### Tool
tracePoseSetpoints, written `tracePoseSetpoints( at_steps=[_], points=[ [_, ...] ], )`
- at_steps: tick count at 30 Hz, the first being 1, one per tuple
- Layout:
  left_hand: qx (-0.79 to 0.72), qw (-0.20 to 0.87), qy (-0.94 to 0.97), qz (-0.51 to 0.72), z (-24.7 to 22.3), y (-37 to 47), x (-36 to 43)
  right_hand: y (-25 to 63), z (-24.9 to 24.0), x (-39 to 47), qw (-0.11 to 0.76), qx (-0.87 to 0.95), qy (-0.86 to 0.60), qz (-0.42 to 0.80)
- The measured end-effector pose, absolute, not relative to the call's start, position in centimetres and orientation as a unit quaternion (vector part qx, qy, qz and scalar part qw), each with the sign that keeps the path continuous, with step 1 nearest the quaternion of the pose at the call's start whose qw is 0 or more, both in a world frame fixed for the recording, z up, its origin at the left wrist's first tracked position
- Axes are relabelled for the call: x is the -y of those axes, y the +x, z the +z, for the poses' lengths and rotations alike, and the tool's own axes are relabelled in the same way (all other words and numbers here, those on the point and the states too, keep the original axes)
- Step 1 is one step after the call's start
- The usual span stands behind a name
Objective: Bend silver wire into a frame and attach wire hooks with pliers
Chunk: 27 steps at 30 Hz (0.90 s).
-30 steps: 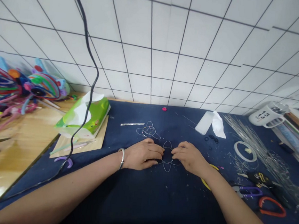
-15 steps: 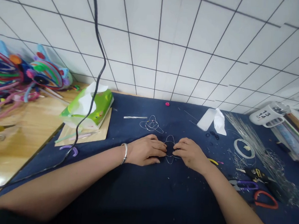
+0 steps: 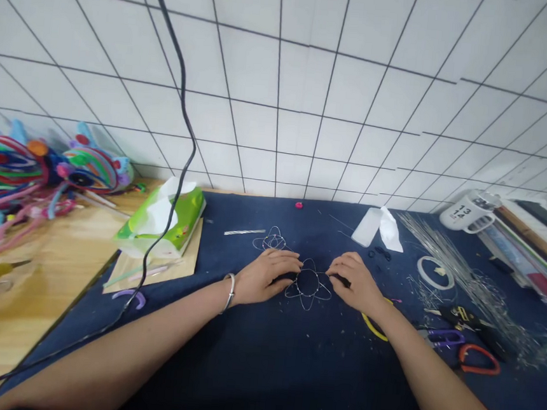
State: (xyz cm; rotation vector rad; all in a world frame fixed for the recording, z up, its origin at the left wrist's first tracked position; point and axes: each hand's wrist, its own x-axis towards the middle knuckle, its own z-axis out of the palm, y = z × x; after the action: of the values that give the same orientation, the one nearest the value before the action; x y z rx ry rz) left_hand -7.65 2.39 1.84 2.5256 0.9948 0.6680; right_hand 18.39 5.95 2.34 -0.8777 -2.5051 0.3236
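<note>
A thin wire flower shape [image 3: 306,295], a ring with pointed loops around it, lies on the dark blue cloth [image 3: 260,357] between my hands. My left hand [image 3: 270,273], with a silver bangle at the wrist, pinches its upper left edge between fingers and thumb. On the other side my right hand [image 3: 350,279] has thumb and fingertips closed on the wire at the upper right. A second wire shape [image 3: 274,239] lies just beyond my left hand, beside short straight wires [image 3: 245,232].
Left stand a green tissue pack [image 3: 188,220] and colourful pipe-cleaner figures [image 3: 97,167], with a black cable [image 3: 183,88] hanging in front. Right lie a wire bundle [image 3: 442,251], tape ring [image 3: 435,273], purple-handled scissors [image 3: 448,338], red-handled pliers [image 3: 480,360] and a mug [image 3: 467,212].
My hands have moved slightly apart, uncovering more of the wire flower's ring and loops. The view has tilted up, and more of the yellow handle shows beside my right forearm.
</note>
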Motion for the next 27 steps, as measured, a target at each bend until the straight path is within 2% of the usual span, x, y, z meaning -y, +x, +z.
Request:
tracePoseSetpoints(
  at_steps=[6, 15, 27],
  points=[
    [-0.342, 0.143, 0.915, 0.16, 2.0, -6.6, -2.4, 18.1, 2.7, -5.6, 0.18, 0.93, -0.305, 0.098],
    [-0.372, 0.072, 0.915, 0.139, 1.6, -6.1, -2.1, 18.3, 2.3, -5.4, 0.142, 0.932, -0.328, 0.053],
    [-0.382, 0.087, 0.911, 0.126, 1.5, -6.6, -2.3, 18.7, 2.7, -5.6, 0.128, 0.932, -0.336, 0.048]
  ],
)
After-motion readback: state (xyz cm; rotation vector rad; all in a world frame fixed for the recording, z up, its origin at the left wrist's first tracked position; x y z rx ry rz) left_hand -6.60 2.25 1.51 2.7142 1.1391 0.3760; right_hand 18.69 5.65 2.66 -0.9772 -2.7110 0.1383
